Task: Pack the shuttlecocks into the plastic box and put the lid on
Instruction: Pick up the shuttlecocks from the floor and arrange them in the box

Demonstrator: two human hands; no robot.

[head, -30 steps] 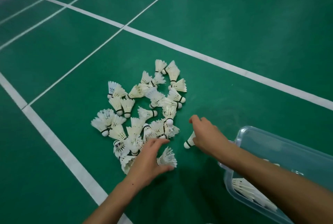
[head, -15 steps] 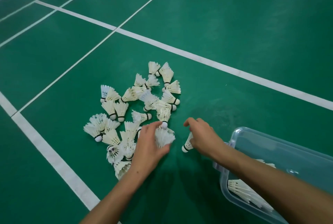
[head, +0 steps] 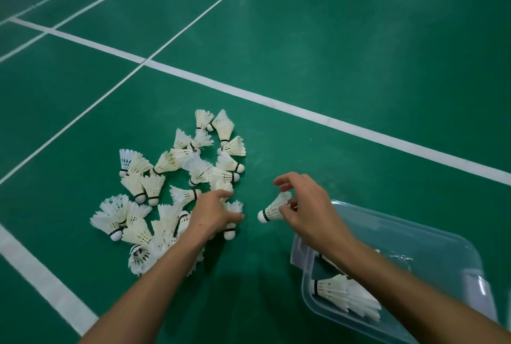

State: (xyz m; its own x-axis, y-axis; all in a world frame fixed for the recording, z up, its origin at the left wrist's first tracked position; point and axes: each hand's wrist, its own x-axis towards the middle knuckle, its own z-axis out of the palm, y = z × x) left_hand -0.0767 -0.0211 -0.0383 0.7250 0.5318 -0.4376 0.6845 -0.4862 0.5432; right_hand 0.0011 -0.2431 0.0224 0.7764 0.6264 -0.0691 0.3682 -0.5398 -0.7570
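Since a moment ago, the right hand (head: 309,213) has lifted one shuttlecock (head: 272,209), pinched in its grip. Left hand (head: 213,215) grasps another from the floor pile (head: 177,177). Few lie in the plastic box (head: 442,255); most remain, lid unseen.

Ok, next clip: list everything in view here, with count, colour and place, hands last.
loose shuttlecocks: roughly two dozen, white, heaped on the floor, centre-left
plastic box: one, clear, open, lower right
packed shuttlecocks: a few, white, inside the box
court floor: green, white lines
left hand: grips a shuttlecock at the heap's right edge
right hand: pinches a single shuttlecock by its feathers, beside the box
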